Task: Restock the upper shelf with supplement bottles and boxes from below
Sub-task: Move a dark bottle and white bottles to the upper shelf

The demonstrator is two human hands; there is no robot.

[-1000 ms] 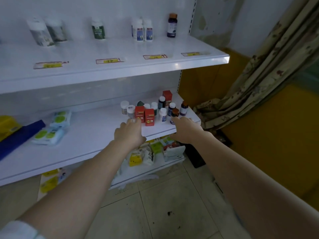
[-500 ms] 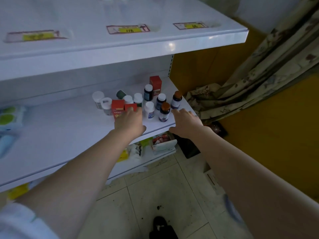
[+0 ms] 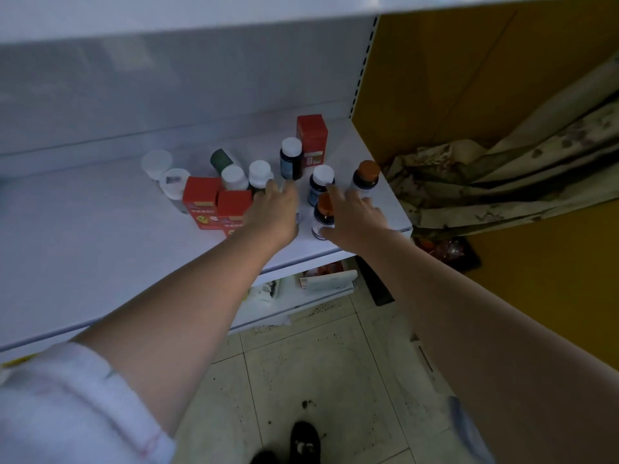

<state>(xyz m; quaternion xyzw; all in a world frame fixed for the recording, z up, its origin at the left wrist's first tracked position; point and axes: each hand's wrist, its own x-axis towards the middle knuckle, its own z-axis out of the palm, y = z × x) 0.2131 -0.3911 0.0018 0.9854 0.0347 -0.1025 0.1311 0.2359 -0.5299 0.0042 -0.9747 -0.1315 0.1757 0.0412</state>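
Both arms are out over the lower shelf (image 3: 100, 249), right at its far end, where the supplement stock is bunched together. Bottles and boxes stand crowded upright, which I'd say is why the hands sit above the cluster and not at its side. The left hand (image 3: 274, 214) hangs over the middle, fingers stretched forward and relaxed. Its tips are just at the white-capped bottle (image 3: 259, 172) and the dark bottle (image 3: 290, 159) behind it, gripping nothing I can see. Whether the palm rests on something beneath is hidden, so I can't say. The right hand (image 3: 353, 217) is spread wide, thumb low beside the near orange-capped bottle (image 3: 324, 214). Its fingers fan toward the blue bottle (image 3: 320, 185) and the far orange-capped bottle (image 3: 366, 177); it looks like it's sizing up a pick, not yet closed. Two red boxes (image 3: 201, 202) sit touching just left of the left hand, and a tall red box (image 3: 312, 135) stands at the back. The upper shelf (image 3: 201, 18), where all this is headed, shows only its underside overhead. With packing this tight, a careless grab could topple the neighbours.
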